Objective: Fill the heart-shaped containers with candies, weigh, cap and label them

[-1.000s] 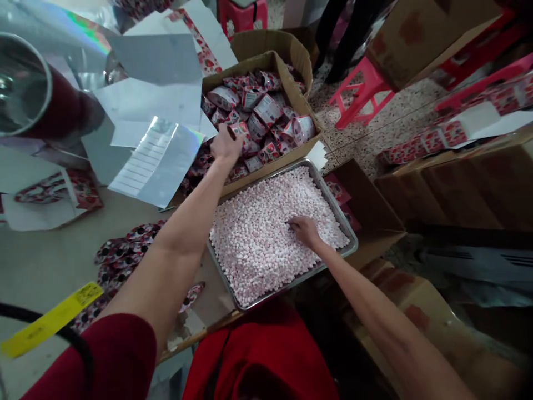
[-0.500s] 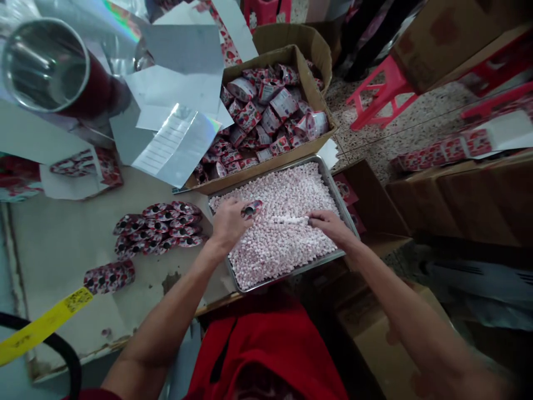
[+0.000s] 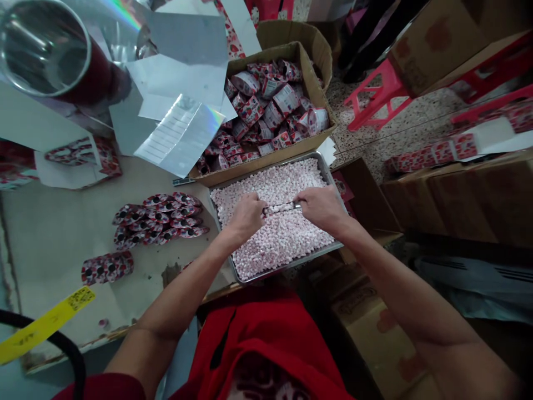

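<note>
A metal tray (image 3: 333,183) heaped with small pink-white candies (image 3: 287,239) lies at the table's near edge. Above it my left hand (image 3: 246,215) and my right hand (image 3: 320,206) face each other, both closed on the ends of a narrow scoop-like holder (image 3: 281,208) filled with a row of candies. My left hand seems also to grip a small red printed tube, mostly hidden by the fingers. Behind the tray stands a cardboard box (image 3: 310,83) full of red-and-white printed tubes (image 3: 266,111).
Rows of filled printed tubes (image 3: 158,219) lie on the table left of the tray. Silver foil sheets (image 3: 179,136) and a shiny metal funnel (image 3: 41,47) sit at the back left. Cardboard boxes (image 3: 458,189) and pink stools (image 3: 375,94) stand to the right.
My left hand drew back from the box of tubes with one tube and came over the tray. My right hand lifted a candy-filled holder, and both hands now meet on it.
</note>
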Motion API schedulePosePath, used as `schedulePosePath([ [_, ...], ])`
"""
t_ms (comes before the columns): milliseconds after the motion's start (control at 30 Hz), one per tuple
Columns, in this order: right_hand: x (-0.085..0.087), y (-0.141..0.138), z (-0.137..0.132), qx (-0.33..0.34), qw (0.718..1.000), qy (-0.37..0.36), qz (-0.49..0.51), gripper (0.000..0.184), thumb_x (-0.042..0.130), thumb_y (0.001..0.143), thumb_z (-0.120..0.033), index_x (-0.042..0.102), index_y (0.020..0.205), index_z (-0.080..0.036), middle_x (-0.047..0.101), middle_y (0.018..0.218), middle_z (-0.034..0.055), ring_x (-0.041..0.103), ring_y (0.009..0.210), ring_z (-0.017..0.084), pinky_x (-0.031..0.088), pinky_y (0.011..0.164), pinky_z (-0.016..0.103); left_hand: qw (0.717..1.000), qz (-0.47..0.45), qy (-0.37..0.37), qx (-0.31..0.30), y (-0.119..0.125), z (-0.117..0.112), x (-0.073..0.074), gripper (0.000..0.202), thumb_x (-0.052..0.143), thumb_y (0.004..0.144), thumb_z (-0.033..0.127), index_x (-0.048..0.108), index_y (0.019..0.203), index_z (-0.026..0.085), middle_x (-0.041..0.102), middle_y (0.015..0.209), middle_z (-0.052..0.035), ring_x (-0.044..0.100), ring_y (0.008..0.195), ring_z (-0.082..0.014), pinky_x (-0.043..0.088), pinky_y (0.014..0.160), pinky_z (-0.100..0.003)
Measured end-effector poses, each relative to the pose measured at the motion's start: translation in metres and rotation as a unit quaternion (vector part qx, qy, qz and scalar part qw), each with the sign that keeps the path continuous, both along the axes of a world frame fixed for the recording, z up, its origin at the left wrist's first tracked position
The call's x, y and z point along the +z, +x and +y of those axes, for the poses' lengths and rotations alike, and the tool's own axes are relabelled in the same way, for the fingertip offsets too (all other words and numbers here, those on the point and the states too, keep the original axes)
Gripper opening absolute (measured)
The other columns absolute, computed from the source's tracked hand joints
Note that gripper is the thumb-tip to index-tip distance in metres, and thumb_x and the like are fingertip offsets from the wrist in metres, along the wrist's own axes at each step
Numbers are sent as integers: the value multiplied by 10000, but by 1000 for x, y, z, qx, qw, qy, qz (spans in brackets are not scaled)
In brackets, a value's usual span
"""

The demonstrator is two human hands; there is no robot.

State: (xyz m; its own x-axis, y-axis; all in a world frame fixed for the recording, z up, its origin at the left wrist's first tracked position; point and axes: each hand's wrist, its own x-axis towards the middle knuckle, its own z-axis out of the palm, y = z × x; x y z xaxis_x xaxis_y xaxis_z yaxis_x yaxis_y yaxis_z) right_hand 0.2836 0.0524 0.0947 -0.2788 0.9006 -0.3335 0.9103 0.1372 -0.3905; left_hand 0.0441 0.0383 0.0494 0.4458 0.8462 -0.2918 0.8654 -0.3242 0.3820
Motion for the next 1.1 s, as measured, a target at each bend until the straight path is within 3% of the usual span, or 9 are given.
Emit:
schedulePosePath([
  [200,9,-27,-8,23,998,58,-9,260,592,956,-338,783,850,-197,634,744,95,609,973,289,309,1007,488,1000,-25,-9,8,4,1,-7,276,711,753,104,824,997,166,668,977,-122,641,910,-255,510,777,-349],
  [367,0,34,-28,-43,993,87,-59,271,529,969,-259,796,984,-215,700,886,124,587,1035,305,309,1001,504,988,-134,-44,66,-12,-3,-13,274,785,755,214,827,1025,188,677,926,-75,632,870,-220,511,797,-320],
  [433,-21,71,-34,-106,984,58,-129,329,486,967,-209,809,1028,-205,732,974,146,601,1055,316,319,988,515,976,-186,-70,92,-22,-7,-16,354,815,723,235,824,1075,211,680,919,-45,628,844,-195,513,792,-299],
  [533,-77,90,-32,-202,972,-34,-112,406,442,954,-150,820,1103,-163,765,1115,187,636,1102,336,377,976,497,962,-240,-82,104,-32,-17,-19,432,787,697,177,815,1126,223,682,987,-36,637,884,-182,518,815,-283],
  [633,-136,61,-25,-209,974,-93,2,407,477,943,-160,815,1170,-177,775,1235,136,650,1191,290,427,1017,404,956,-248,-69,142,-36,-30,-19,434,777,720,188,803,1152,208,674,1014,-47,642,896,-186,524,817,-289],
  [733,-163,29,-23,-191,974,-106,67,377,522,919,-202,822,1147,-195,793,1205,89,675,1162,247,456,1020,340,966,-192,-38,169,-40,-40,-13,390,795,728,228,807,1117,203,665,977,-47,632,873,-197,519,813,-305],
  [833,-148,29,-28,-181,969,-115,124,352,520,859,-206,830,1021,-166,805,1024,79,696,1016,237,492,947,336,979,-110,-25,167,-42,-46,-4,331,805,705,227,813,1035,194,651,937,-50,623,863,-216,512,798,-319],
  [967,-101,49,-35,-152,956,-127,217,343,523,828,-300,811,952,-161,730,796,18,637,802,196,478,763,289,986,-38,-39,158,-35,-48,5,235,798,695,197,804,929,176,635,917,-68,609,836,-231,491,726,-321],
  [1100,-58,39,-25,-90,943,-147,286,326,553,804,-306,820,932,-169,694,745,2,578,737,179,424,729,291,990,-34,-41,134,-23,-45,11,230,796,719,185,806,949,173,646,960,-80,620,872,-239,487,734,-323],
])
